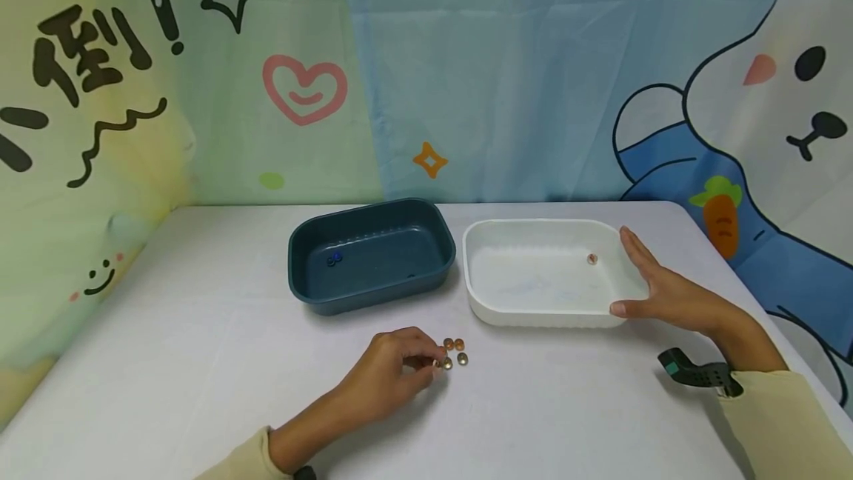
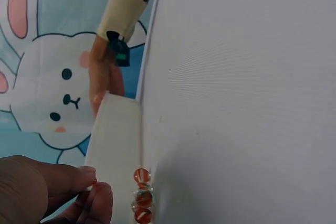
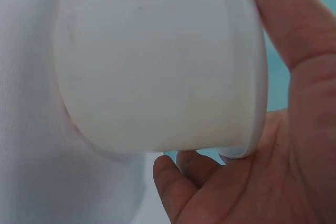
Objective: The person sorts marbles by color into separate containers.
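Note:
My left hand (image 1: 389,372) is low over the table, its thumb and fingertips pinching a small marble, mostly hidden, with a spot of red between the fingertips in the left wrist view. Right beside those fingertips lie several clear glass marbles (image 1: 463,358), which show orange-red swirls in the left wrist view. My right hand (image 1: 673,295) holds the right end of a white tray (image 1: 533,318), thumb at the near corner and fingers around the far one. Inside that tray sits one reddish marble (image 1: 591,259).
A dark teal tray (image 1: 373,301) stands left of the white one, with small blue marbles (image 1: 337,256) at its left side. Behind the white table (image 1: 200,332) hangs a printed cloth (image 1: 506,95). The right wrist carries a dark band (image 1: 700,374).

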{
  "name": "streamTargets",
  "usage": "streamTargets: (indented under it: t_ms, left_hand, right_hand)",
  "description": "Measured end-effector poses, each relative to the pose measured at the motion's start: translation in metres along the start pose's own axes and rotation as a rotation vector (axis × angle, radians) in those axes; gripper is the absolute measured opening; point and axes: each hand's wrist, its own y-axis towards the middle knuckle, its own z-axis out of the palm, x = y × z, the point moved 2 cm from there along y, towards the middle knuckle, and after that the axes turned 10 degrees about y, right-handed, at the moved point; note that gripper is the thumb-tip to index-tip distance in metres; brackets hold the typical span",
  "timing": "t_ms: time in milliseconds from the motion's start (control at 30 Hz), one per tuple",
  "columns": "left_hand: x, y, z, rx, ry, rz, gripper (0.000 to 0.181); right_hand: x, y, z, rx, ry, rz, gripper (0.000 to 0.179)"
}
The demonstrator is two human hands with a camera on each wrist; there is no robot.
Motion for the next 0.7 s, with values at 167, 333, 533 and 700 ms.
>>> streamTargets:
  t_ms: [167,333,533,700]
  left_hand:
    - [-0.007,0.007,0.0,-0.024,-0.042,0.025,0.016]
    - [-0.016,0.018,-0.004,-0.028,-0.099,0.046,0.015]
    - [-0.017,0.037,-0.008,-0.089,-0.135,0.037,0.013]
    - [-0.012,0.051,-0.006,-0.171,-0.092,0.019,0.014]
  right_hand:
    - [-0.001,-0.001,0.001,0.001,0.001,0.002,0.12]
    - [-0.001,-0.001,0.0,0.002,0.003,-0.002,0.12]
    - [-0.002,-0.001,-0.001,-0.001,0.004,-0.003,0.12]
    - [-0.002,0.0,0.001,-0.001,0.006,-0.001,0.12]
